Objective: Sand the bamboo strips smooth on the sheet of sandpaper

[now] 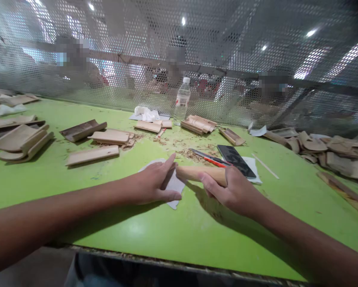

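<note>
My right hand [231,187] is closed around a pale split piece of bamboo [201,174], held level above the table. Thumb and fingers of my left hand [157,181] are spread apart, over a sheet of white paper [175,189]. The bamboo's left end comes up close to the left fingers; whether they touch it I cannot tell. Just beyond the bamboo lies a red-handled knife [211,158] among wood shavings [187,153]. A dark phone [236,160] rests beside it, partly on another white sheet [253,169].
The green table [155,239] ends at a perforated metal screen [131,67], with people blurred behind it. A water bottle [182,103] stands at the back. Split bamboo pieces [92,155] lie to the left, and a pile of them [343,157] is at the right. A thin stick [265,166] lies right of the phone.
</note>
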`<state>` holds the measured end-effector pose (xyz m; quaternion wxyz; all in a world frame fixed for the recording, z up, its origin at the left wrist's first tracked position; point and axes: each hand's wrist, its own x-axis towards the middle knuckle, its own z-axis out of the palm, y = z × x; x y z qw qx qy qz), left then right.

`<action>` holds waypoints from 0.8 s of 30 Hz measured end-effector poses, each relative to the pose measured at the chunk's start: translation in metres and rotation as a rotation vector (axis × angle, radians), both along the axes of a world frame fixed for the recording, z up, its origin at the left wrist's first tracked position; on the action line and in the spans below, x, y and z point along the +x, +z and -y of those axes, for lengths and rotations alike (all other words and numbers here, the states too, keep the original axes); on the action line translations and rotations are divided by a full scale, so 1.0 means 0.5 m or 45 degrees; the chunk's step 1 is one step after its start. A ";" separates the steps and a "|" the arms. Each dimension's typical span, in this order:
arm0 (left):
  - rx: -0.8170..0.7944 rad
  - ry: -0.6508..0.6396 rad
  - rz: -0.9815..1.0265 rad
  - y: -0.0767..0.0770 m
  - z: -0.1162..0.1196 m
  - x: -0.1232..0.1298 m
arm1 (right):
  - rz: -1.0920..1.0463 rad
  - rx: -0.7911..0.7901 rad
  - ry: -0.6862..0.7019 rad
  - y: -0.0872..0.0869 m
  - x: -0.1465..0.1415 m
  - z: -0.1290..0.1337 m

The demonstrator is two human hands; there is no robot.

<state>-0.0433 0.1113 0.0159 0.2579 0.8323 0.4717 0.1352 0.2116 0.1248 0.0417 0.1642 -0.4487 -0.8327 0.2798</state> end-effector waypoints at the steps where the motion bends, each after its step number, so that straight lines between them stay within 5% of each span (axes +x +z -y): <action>1: 0.000 0.002 -0.006 0.000 0.000 0.000 | 0.005 0.029 0.005 0.001 -0.003 0.002; 13: 0.031 -0.008 -0.043 -0.002 -0.002 0.002 | -0.088 0.169 -0.061 -0.003 0.002 0.000; 24: 0.048 -0.031 -0.070 -0.003 0.000 0.003 | -0.096 0.254 0.052 0.001 0.001 0.010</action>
